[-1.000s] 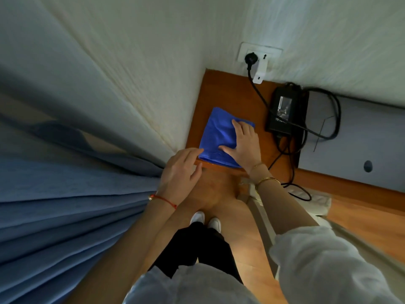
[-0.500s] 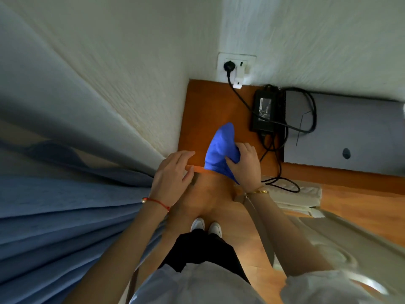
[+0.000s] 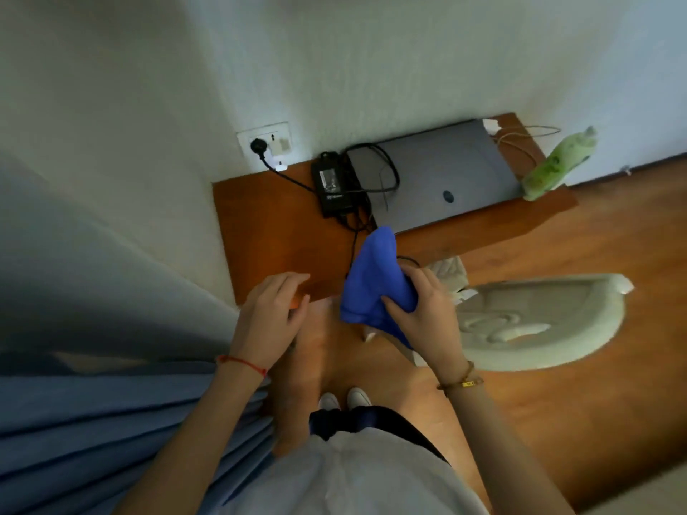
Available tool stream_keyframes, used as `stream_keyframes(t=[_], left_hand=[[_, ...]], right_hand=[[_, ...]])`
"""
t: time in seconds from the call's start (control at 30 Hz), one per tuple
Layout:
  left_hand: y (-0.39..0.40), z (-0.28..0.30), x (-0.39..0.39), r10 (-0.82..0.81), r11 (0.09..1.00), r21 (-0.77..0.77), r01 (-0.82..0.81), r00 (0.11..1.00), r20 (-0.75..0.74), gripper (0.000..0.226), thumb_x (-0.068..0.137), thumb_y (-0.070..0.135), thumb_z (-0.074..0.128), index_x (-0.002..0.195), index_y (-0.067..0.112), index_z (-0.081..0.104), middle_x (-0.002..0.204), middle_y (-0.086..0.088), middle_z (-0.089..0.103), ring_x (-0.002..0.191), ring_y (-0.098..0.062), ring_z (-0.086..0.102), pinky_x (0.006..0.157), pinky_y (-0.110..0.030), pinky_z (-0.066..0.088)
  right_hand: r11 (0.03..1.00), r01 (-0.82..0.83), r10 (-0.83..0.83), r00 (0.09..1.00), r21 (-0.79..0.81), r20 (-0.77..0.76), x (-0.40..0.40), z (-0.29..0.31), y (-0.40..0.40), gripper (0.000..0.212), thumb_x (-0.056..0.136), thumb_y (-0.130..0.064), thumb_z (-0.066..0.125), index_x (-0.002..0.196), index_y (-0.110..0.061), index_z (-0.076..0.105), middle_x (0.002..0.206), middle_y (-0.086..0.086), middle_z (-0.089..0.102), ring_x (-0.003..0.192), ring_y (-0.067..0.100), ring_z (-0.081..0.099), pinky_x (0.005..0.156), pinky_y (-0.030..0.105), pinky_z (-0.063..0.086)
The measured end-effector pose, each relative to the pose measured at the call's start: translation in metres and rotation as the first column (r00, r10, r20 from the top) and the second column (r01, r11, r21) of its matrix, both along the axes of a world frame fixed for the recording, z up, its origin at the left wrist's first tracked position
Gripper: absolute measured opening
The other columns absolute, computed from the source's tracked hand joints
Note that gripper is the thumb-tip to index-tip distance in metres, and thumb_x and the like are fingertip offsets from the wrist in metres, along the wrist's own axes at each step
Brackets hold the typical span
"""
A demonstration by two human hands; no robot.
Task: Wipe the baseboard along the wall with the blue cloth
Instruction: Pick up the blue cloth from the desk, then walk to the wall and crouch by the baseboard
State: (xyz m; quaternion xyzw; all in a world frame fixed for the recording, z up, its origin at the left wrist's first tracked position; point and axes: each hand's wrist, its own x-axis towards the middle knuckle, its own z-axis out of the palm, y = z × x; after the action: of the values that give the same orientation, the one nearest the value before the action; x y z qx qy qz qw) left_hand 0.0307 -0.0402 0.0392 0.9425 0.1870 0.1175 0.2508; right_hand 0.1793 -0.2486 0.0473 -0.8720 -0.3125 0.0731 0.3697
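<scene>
Blue cloth: bunched, lifted clear of worktop, near its 6 o'clock edge. Right hand fingers clamped round cloth middle. Left hand fingers relaxed, apart, resting on worktop edge, holding nothing. Cloth judged light, soft, limp; grip folded pad flat under palm for wiping.

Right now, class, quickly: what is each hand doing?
Left hand: open, fingers resting on the edge of the orange-brown wooden shelf.
Right hand: holding the bunched blue cloth, lifted off the shelf.
</scene>
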Motion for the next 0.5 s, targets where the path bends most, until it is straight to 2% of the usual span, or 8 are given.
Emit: stream_keyframes(t=[0.1,0.27,0.4,0.5], left_hand=[[-0.021,0.01,0.013,-0.119,0.993,0.027,0.119,0.993,0.005,0.033,0.093,0.014,0.066,0.125,0.008,0.067,0.121,-0.011,0.069,0.111,-0.026,0.066,0.094,-0.033,0.049],[-0.068,0.027,0.044,-0.258,0.963,0.073,0.258,0.966,0.0,0.031,0.093,0.015,0.067,0.124,0.011,0.067,0.121,-0.007,0.069,0.112,-0.021,0.065,0.095,-0.027,0.045],[-0.122,0.039,0.073,-0.364,0.927,0.115,0.356,0.93,0.049,0.028,0.092,0.012,0.069,0.119,0.01,0.07,0.114,-0.007,0.071,0.106,-0.023,0.067,0.092,-0.031,0.048],[-0.172,0.04,0.096,-0.426,0.901,0.138,0.412,0.9,0.091,0.026,0.092,0.015,0.069,0.118,0.01,0.07,0.113,-0.006,0.071,0.105,-0.021,0.067,0.092,-0.03,0.05]], right_hand=[[0.992,0.122,-0.123,0.992,0.016,0.036,-0.008,0.016,-0.042,0.036,0.083,-0.018,0.073,0.117,-0.014,0.059,0.103,-0.002,0.058,0.089,0.011,0.055,0.076,0.024,0.046],[0.951,0.303,-0.308,0.948,0.068,0.076,-0.015,0.04,-0.116,0.034,0.082,-0.013,0.075,0.112,-0.015,0.06,0.099,-0.005,0.056,0.086,0.007,0.051,0.075,0.007,0.036],[0.901,0.422,-0.431,0.895,0.098,0.11,-0.016,0.054,-0.18,0.034,0.082,-0.014,0.074,0.114,-0.015,0.061,0.099,-0.006,0.058,0.085,0.007,0.052,0.076,0.004,0.035],[0.867,0.488,-0.498,0.859,0.104,0.124,-0.016,0.059,-0.236,0.034,0.084,-0.015,0.074,0.115,-0.017,0.061,0.097,-0.006,0.058,0.085,0.008,0.054,0.074,0.009,0.039]])
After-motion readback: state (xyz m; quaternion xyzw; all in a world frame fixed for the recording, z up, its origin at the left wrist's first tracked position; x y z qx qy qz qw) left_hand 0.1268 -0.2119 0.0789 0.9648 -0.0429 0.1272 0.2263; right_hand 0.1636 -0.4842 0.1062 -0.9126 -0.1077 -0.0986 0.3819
